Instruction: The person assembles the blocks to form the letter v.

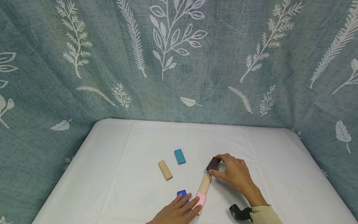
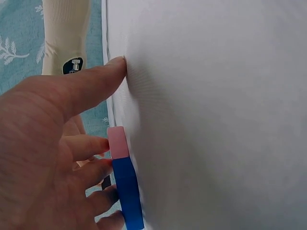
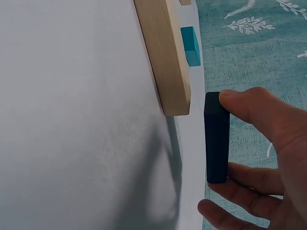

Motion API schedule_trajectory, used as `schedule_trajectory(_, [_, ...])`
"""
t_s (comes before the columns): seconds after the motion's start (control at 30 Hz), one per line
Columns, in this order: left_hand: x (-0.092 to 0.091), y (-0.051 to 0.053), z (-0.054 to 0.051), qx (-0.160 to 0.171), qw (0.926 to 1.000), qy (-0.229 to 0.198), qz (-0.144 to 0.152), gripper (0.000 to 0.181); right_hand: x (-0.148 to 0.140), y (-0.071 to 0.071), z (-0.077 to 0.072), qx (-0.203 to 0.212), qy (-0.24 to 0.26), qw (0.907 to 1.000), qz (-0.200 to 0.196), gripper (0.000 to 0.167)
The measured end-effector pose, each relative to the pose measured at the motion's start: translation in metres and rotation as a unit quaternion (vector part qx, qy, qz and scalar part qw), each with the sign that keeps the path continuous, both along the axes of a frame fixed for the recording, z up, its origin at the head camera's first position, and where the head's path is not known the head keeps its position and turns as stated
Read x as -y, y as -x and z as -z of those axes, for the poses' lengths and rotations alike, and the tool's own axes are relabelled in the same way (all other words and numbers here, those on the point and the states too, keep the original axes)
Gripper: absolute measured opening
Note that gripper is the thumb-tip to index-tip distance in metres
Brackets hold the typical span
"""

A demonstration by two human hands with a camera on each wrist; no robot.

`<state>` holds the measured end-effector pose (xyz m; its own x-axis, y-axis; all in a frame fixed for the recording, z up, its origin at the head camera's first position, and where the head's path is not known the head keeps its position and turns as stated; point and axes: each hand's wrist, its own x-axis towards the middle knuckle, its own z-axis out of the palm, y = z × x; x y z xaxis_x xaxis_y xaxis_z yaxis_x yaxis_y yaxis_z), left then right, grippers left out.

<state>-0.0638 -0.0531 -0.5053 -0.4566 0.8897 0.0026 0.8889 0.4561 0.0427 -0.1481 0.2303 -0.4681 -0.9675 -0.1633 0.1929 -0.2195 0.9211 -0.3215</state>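
Note:
My right hand (image 1: 233, 174) pinches a dark block (image 1: 213, 164) between thumb and fingers, at the far end of a wooden block (image 1: 205, 183). In the right wrist view the dark block (image 3: 217, 138) stands apart from the end of the wooden block (image 3: 168, 62). A pink block (image 1: 200, 199) meets the wooden block's near end. My left hand (image 1: 177, 211) has its fingers spread, touching the pink block and over a blue block (image 1: 182, 193). In the left wrist view its fingertips touch the pink block (image 2: 118, 142) and the blue block (image 2: 127, 194).
A teal block (image 1: 180, 156) and another wooden block (image 1: 165, 170) lie on the white table (image 1: 134, 149), left of the dark block. A dark, curved object (image 1: 240, 213) is beside the right sleeve. Patterned cloth (image 1: 179, 93) hangs behind the table.

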Motion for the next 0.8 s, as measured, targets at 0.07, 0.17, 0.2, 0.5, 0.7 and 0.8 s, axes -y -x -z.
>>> schedule_trajectory(0.07, [0.0002, -0.0001, -0.0002, -0.002, 1.0000, -0.001, 0.001, 0.070, 0.0006, -0.0001, 0.0005, 0.001, -0.001, 1.0000, 0.000, 0.061])
schedule_trajectory(0.17, [-0.0001, 0.0000, -0.0010, 0.001, 1.0000, -0.001, 0.000, 0.071, 0.0012, -0.0007, 0.0013, 0.005, -0.006, 1.0000, 0.000, 0.061])
schedule_trajectory(0.2, [-0.0004, 0.0000, -0.0013, 0.004, 1.0000, 0.000, -0.001, 0.071, 0.0013, -0.0009, 0.0017, 0.006, -0.007, 1.0000, -0.001, 0.061])
schedule_trajectory(0.5, [-0.0014, -0.0005, -0.0037, 0.022, 0.9997, 0.004, -0.006, 0.072, 0.0017, -0.0017, 0.0040, 0.006, -0.012, 0.9999, -0.003, 0.061])
schedule_trajectory(0.7, [-0.0002, -0.0005, -0.0025, 0.007, 1.0000, -0.006, -0.001, 0.071, 0.0016, -0.0022, 0.0057, 0.003, -0.010, 0.9999, -0.007, 0.060])
schedule_trajectory(0.8, [-0.0002, -0.0002, -0.0026, 0.009, 1.0000, -0.004, -0.002, 0.071, 0.0016, -0.0021, 0.0059, 0.001, -0.011, 0.9999, -0.008, 0.061])
